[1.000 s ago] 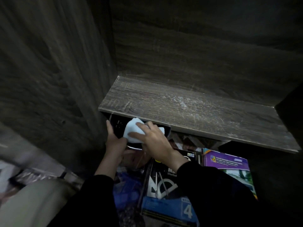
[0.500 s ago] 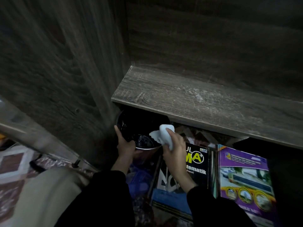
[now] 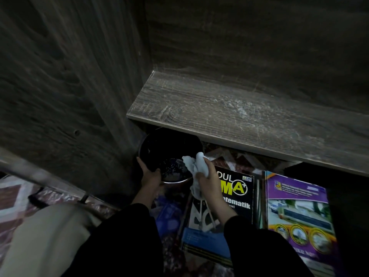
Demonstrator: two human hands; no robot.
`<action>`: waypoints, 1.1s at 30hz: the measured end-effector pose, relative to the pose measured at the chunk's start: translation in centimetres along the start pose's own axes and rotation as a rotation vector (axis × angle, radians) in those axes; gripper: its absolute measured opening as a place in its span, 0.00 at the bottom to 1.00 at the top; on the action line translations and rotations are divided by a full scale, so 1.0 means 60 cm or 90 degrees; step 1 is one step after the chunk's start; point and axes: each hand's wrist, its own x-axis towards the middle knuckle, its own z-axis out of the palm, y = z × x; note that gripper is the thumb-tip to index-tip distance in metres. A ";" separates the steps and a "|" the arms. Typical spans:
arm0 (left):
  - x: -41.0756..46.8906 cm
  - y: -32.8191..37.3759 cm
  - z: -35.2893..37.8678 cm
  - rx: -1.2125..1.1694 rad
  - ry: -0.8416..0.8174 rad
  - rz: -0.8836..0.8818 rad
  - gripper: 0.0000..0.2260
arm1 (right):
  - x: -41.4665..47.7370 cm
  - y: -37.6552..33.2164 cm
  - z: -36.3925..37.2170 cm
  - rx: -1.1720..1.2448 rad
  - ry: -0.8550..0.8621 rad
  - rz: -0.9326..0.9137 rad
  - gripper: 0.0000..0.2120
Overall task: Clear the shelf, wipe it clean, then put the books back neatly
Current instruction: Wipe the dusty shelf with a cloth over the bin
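Shelf [image 3: 229, 114] cleared but dusty, books [image 3: 297, 212] below it; right hand [image 3: 207, 176] clutches cloth [image 3: 196, 163], left hand [image 3: 150, 174] grips bowl [image 3: 169, 148]; wiping and reshelving remain.

We are wearing a black top with long sleeves. The left sleeve [image 3: 123, 236] is covering the whole arm and is ending at the wrist. The right sleeve [image 3: 259, 246] is ending at the wrist too. Both sleeves are looking plain, dark and soft all over, and a bit loose. The left hand [image 3: 150, 174] and the right hand [image 3: 208, 176] are showing bare past the cuffs. Down in the left corner, pale sandy cloth [image 3: 44, 240] is covering a leg. It is looking smooth and plain. We are not able to tell if it is trousers or a skirt.
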 end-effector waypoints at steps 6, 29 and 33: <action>-0.085 0.110 -0.032 0.591 -0.206 0.124 0.31 | 0.001 -0.075 -0.067 0.070 -0.123 0.130 0.12; -0.758 0.642 0.086 0.314 0.090 1.258 0.07 | -0.242 -0.646 -0.783 -0.408 0.111 -0.430 0.27; -0.751 0.699 0.162 0.392 0.161 1.226 0.08 | -0.152 -0.648 -0.818 -0.481 0.293 -0.464 0.22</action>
